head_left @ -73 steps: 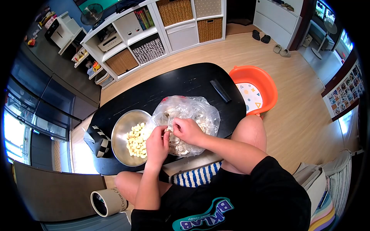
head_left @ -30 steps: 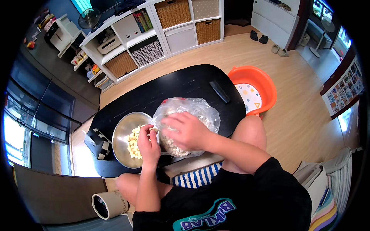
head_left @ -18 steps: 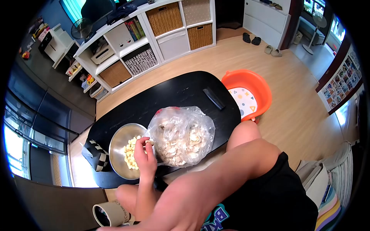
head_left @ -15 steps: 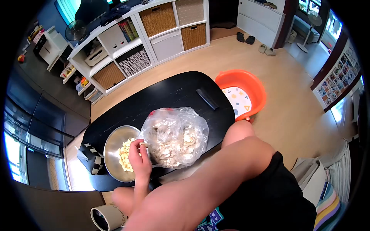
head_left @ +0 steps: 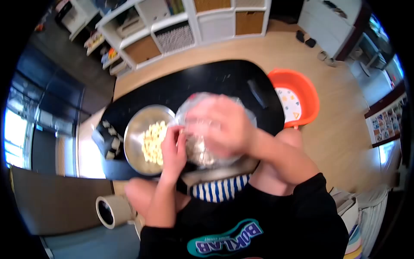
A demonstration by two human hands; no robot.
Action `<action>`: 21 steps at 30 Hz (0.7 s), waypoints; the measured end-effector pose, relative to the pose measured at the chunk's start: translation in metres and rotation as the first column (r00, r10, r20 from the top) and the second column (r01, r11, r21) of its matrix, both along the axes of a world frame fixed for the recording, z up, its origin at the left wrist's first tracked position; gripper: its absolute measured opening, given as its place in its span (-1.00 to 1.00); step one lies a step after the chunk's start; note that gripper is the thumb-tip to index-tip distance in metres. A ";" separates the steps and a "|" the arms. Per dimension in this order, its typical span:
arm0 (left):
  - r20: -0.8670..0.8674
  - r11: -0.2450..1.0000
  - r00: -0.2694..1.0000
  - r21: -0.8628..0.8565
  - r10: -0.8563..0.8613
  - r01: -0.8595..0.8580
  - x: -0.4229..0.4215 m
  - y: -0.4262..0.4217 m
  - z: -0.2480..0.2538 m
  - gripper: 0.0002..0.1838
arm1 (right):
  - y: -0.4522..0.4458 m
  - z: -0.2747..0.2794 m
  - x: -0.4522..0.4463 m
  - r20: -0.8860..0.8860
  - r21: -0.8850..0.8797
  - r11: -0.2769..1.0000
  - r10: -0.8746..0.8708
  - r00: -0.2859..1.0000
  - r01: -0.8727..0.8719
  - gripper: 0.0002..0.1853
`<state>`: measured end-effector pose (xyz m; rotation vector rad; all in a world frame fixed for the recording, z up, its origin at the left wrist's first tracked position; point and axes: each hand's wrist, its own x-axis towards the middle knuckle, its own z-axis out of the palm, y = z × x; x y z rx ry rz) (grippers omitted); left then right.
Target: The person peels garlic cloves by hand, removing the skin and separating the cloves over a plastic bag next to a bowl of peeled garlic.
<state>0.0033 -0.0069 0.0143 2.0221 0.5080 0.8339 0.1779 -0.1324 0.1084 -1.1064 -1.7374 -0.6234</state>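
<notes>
My left hand (head_left: 174, 151) is between the steel bowl and the plastic bag, its fingers pinched on what looks like a pale garlic clove, mostly hidden. Peeled garlic cloves (head_left: 153, 142) are heaped in the steel bowl (head_left: 133, 129) at the left of the black table. My right hand (head_left: 226, 125) is above the clear plastic bag (head_left: 248, 115), close to my left fingertips. Motion smears its fingers, so its grip does not show. Pale papery skins (head_left: 199, 154) lie in the bag, partly covered by my hands.
The black table (head_left: 172, 84) carries a dark bar-shaped object (head_left: 257, 94) near its far right. An orange tub (head_left: 305, 93) stands on the floor beyond that end. A checkered item (head_left: 110, 140) is left of the bowl. A beige cylindrical container (head_left: 113, 211) is at lower left.
My right arm, which crossed close in front of the camera, has swung out, and the right hand is now over the bag. My left hand stays pinched near the bowl. The view has shifted.
</notes>
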 end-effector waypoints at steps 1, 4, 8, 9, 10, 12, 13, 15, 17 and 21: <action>0.021 0.997 1.000 -0.077 0.008 -0.006 0.004 -0.003 0.000 -0.87 | 0.011 -0.016 0.006 -0.156 -0.115 0.991 0.049 0.987 -0.068 -0.70; 0.126 0.895 0.988 -0.424 -0.095 0.140 0.003 -0.005 -0.005 -0.84 | 0.019 -0.052 0.008 -0.413 -0.289 0.946 0.014 0.911 -0.146 -0.75; 0.180 0.798 0.977 -0.569 -0.113 0.198 0.004 -0.008 -0.001 -0.82 | 0.015 -0.069 -0.003 -0.633 -0.471 0.825 -0.069 0.771 -0.312 -0.83; 0.174 0.793 0.980 -0.582 -0.095 0.180 0.004 -0.008 -0.001 -0.82 | 0.013 -0.073 -0.005 -0.638 -0.480 0.813 -0.065 0.767 -0.330 -0.83; 0.186 0.772 0.976 -0.603 -0.112 0.203 0.004 -0.009 -0.002 -0.81 | 0.011 -0.077 -0.008 -0.667 -0.502 0.789 -0.092 0.739 -0.354 -0.83; 0.224 0.724 0.969 -0.650 -0.105 0.229 0.005 -0.010 -0.006 -0.79 | 0.008 -0.083 -0.011 -0.689 -0.513 0.766 -0.099 0.718 -0.386 -0.79; 0.221 0.719 0.971 -0.660 -0.090 0.217 0.005 -0.012 -0.008 -0.79 | 0.006 -0.084 -0.013 -0.691 -0.522 0.755 -0.099 0.716 -0.398 -0.79; 0.185 0.675 0.979 -0.712 -0.087 0.195 0.006 -0.012 -0.008 -0.79 | 0.004 -0.086 -0.015 -0.724 -0.552 0.709 -0.147 0.674 -0.439 -0.73; 0.177 0.666 0.982 -0.726 -0.059 0.171 0.007 -0.017 -0.002 -0.78 | 0.004 -0.090 -0.013 -0.701 -0.574 0.698 -0.148 0.697 -0.428 -0.70; 0.117 0.652 0.992 -0.748 -0.054 0.124 0.009 -0.021 0.007 -0.78 | 0.001 -0.092 -0.016 -0.675 -0.586 0.727 -0.192 0.713 -0.359 -0.63</action>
